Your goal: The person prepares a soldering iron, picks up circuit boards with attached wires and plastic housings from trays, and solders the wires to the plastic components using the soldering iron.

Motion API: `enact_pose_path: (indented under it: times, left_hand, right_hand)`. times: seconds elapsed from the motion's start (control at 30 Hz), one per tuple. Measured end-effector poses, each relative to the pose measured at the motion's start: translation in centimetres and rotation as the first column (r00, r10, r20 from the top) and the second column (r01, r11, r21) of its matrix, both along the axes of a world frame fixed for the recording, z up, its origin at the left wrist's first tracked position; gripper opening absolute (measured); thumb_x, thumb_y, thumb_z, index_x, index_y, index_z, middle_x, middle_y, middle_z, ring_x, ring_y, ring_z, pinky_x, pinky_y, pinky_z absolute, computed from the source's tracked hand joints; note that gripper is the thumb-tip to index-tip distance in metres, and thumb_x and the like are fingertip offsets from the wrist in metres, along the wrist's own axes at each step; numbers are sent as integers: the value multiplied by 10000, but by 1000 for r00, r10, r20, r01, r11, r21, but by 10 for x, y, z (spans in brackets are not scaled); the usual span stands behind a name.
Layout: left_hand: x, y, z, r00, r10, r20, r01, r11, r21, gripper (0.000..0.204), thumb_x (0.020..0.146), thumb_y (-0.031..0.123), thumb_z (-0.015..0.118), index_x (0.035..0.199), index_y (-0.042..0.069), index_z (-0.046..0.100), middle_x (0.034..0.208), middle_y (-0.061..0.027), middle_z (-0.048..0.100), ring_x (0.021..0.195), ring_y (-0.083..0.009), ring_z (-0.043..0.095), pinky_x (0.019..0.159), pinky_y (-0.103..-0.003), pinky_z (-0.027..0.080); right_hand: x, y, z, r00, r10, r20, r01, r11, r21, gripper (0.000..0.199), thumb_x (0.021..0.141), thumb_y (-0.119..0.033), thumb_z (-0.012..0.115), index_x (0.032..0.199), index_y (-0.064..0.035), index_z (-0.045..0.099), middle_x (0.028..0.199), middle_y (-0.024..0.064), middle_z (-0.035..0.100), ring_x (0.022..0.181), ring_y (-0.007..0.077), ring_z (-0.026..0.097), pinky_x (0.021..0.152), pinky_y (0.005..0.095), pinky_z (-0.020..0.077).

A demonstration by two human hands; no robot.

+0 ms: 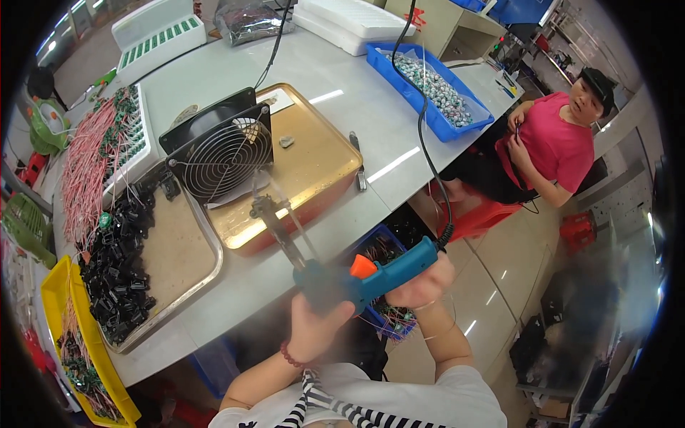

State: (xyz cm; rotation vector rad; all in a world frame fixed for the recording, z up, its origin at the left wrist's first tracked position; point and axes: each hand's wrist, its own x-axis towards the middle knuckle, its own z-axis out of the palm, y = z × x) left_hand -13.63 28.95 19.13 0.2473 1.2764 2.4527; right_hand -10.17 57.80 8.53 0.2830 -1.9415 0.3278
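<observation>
A teal soldering gun [396, 274] with an orange trigger is held up in front of me, its metal nozzle pointing toward the fan and its cord rising from the handle's end. My left hand [317, 328] wraps around the blurred front body, thumb along the side. At the rear, my right hand [426, 282] is closed against the underside of the handle; its fingers are partly hidden. A thin wire loops by the right wrist. Beyond the nozzle, a black fan with a wire grille [222, 158] stands on a gold tin box [321, 153].
To the left, a metal tray [189, 285] carries many black parts, beside pink-wired boards [100, 157] and a yellow bin [53, 282]. A blue tray [474, 128] of small round parts stands far right. Nearby, a person in pink [549, 143] sits; blue bins are below the table edge.
</observation>
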Motion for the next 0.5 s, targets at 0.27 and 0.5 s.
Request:
enact_pose_path:
  times: [0.27,0.5]
  left_hand:
    - [-5,10,-17,1000,-7,10,6,998,63,527,854,214,767,1262,11,502,1156,-91,621,983,-195,639,828,-350,540]
    - [-8,8,-22,960,-251,125,196,919,341,508,879,295,733,1254,67,476,1106,-91,614,919,-236,655,760,-382,556]
  right_hand:
    - [-171,-56,103,827,216,520,-91,963,-255,384,852,-86,627,1204,50,551,1100,181,608,1000,381,580,892,428,471]
    - [-206,-53,105,717,20,697,-22,1000,-7,349,863,-160,620,1138,53,603,1114,221,582,1034,400,577,906,454,481]
